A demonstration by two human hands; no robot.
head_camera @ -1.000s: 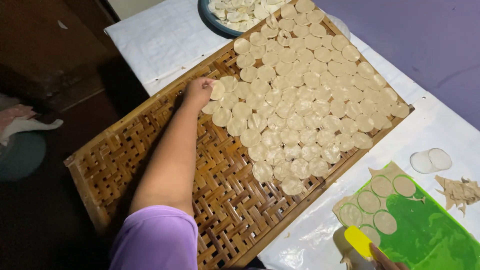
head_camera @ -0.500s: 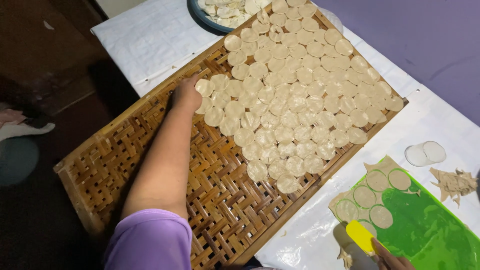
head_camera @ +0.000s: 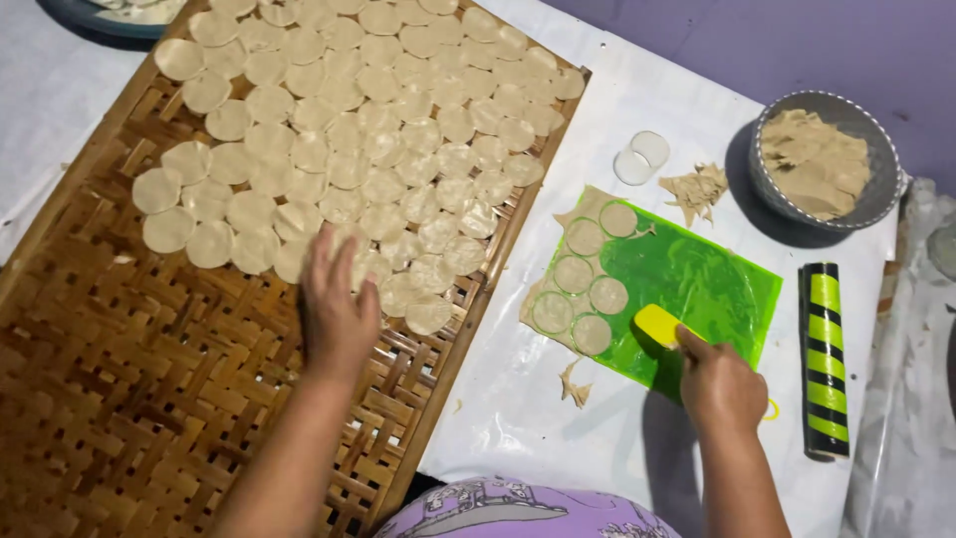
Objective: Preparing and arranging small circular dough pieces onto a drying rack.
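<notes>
Woven bamboo tray point(head_camera: 149, 399) fills the near left, its closest part bare lattice. Left hand point(head_camera: 337, 309) lies flat on it, palm down, fingers spread and holding nothing — fingertips touching the nearest dough discs point(head_camera: 329, 149), which run from the hand away up the tray in packed, overlapping rows.

Right hand point(head_camera: 719, 384) is closed around a yellow scraper point(head_camera: 657, 324), whose blade rests on the near edge of a green plastic sheet point(head_camera: 697, 289). The scraper points up and to the left from the hand, toward a rolled dough sheet point(head_camera: 588, 284) with cut rounds still sitting in it. Those cut rounds lie just beyond the blade and to its left, so the right hand is plainly the nearer; the left is separated from them by the tray's rim.

Right of the green sheet, a striped green-and-black rolling pin point(head_camera: 825, 359) lies with its long axis running near to far. Farther off — a clear round cutter point(head_camera: 642, 157), a small heap of dough scraps point(head_camera: 697, 187), and a grey bowl point(head_camera: 886, 189) holding more dough.
</notes>
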